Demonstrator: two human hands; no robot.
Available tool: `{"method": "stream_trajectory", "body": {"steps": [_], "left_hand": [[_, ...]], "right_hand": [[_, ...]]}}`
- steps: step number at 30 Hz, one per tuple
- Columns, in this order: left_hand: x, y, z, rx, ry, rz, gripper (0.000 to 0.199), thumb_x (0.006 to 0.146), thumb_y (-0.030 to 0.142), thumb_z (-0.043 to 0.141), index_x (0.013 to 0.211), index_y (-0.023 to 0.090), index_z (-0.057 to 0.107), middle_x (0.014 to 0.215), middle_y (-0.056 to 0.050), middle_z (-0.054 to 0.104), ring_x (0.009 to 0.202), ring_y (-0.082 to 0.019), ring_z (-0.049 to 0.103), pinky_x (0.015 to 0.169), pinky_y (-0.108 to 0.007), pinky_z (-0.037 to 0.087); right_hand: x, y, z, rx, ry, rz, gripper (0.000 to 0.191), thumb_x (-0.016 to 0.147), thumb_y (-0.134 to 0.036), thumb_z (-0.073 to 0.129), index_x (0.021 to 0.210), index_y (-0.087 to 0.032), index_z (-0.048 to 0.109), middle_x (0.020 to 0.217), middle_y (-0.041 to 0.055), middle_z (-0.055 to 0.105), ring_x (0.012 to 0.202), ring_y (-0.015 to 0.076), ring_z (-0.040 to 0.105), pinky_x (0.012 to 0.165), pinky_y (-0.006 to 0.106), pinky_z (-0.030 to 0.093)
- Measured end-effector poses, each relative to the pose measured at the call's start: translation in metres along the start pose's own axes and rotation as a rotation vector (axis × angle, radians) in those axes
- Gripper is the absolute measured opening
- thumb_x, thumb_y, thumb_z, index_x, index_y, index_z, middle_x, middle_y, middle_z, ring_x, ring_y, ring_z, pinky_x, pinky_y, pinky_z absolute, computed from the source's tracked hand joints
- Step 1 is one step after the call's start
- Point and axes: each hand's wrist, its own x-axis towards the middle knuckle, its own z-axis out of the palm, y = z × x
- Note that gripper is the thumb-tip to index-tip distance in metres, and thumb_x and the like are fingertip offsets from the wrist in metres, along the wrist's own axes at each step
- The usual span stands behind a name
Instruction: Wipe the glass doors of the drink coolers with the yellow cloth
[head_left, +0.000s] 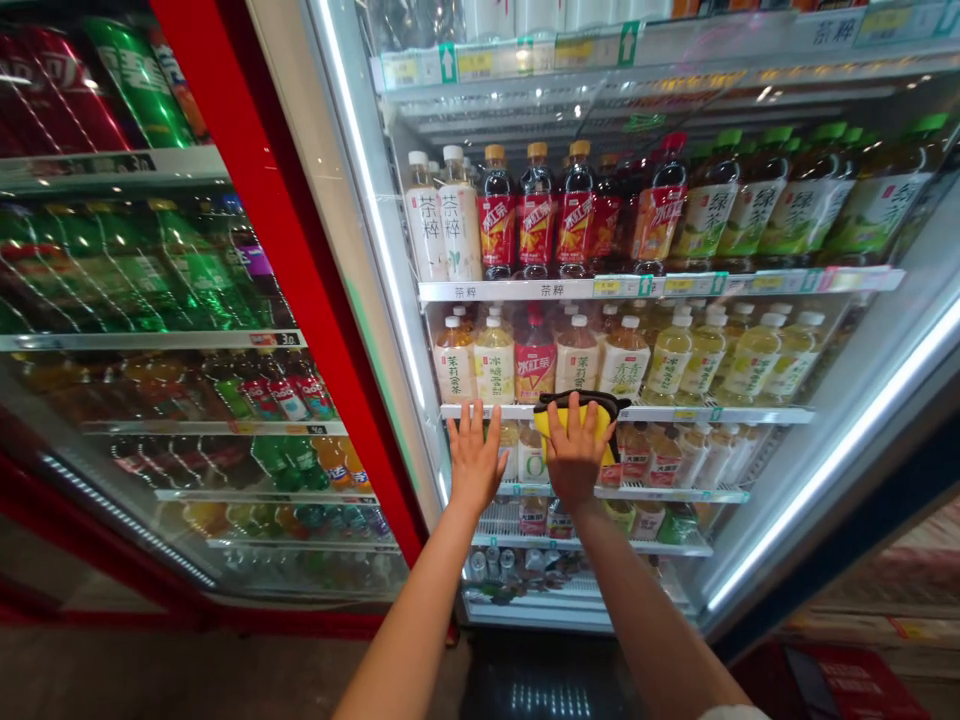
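My left hand [475, 462] lies flat with fingers spread, apparently against the glass door [637, 130] of a lit drinks cooler. To its right, my right hand [576, 455] presses a yellow cleaning cloth [551, 424] with a dark edge onto the same glass. The cloth sticks out above and beside my fingers, and its middle is hidden beneath them. Behind the glass, white-capped bottles [495, 362] stand on a shelf just above my hands. Part of the lower row of bottles is hidden by my hands.
A red-framed cooler [300, 250] with cans and green bottles [191, 265] stands at the left. More tea bottles [536, 215] fill the upper shelf. A bright light strip [836, 455] runs down the cooler's right side. A red box [862, 685] sits low at the right.
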Motion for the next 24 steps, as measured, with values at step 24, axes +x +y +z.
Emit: {"method": "stream_trajectory", "body": {"steps": [24], "left_hand": [[-0.022, -0.067, 0.003, -0.018, 0.018, 0.136, 0.08, 0.09, 0.029, 0.069, 0.161, 0.022, 0.033, 0.169, -0.016, 0.019, 0.156, -0.037, 0.015, 0.126, -0.062, 0.023]], "right_hand": [[-0.029, -0.031, 0.017, -0.001, -0.087, 0.077, 0.065, 0.095, -0.021, 0.056, 0.157, -0.032, 0.041, 0.173, 0.0084, 0.021, 0.159, 0.035, 0.015, 0.121, 0.072, 0.018]]}}
